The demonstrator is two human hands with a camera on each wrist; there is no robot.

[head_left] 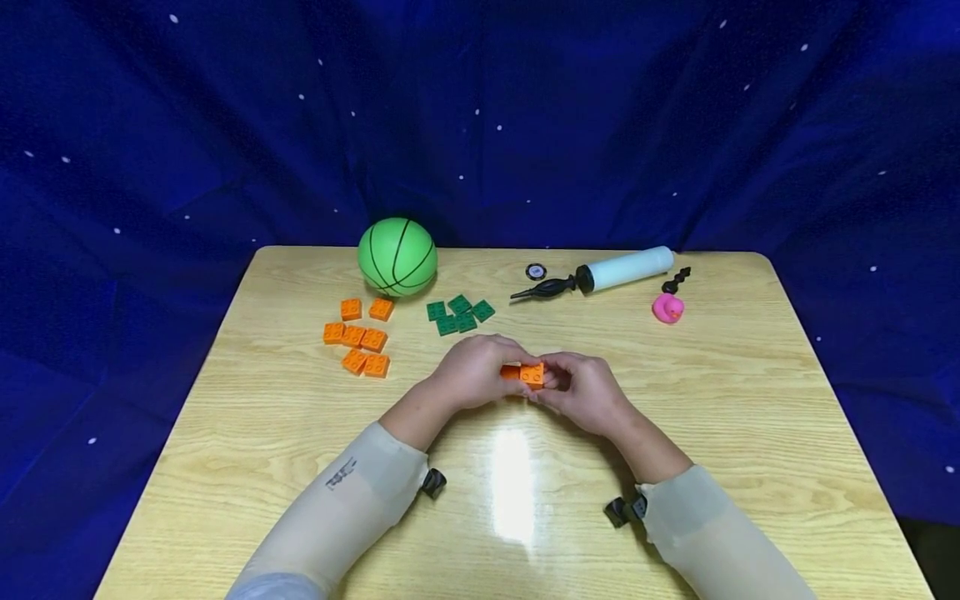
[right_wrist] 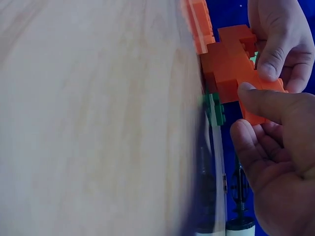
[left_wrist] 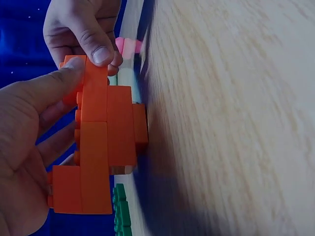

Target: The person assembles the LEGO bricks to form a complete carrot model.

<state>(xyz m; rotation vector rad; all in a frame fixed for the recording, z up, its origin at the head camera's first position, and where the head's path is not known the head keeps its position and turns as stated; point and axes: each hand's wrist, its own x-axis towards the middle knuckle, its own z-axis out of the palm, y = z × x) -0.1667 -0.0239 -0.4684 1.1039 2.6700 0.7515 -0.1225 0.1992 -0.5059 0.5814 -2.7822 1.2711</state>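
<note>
Both hands meet at a stepped block of joined orange toy bricks (head_left: 532, 375), held over the middle of the table. My left hand (head_left: 476, 372) grips it from the left; in the left wrist view its thumb (left_wrist: 64, 78) lies on the studded upper end. At the other side my right hand (head_left: 588, 393) pinches an end of the bricks, its thumb (right_wrist: 263, 101) on their flat side in the right wrist view. The joined bricks (left_wrist: 94, 101) stand in several layers, with narrower pieces jutting out. Fingers cover part of them in the head view.
Several loose orange bricks (head_left: 373, 339) lie at the left, with several green bricks (head_left: 466, 321) beyond the left hand. A green ball (head_left: 397, 257), a round chip (head_left: 536, 272), a light-blue hand pump (head_left: 630, 268), a black piece (head_left: 677, 280) and a pink duck (head_left: 668, 308) stand farther back.
</note>
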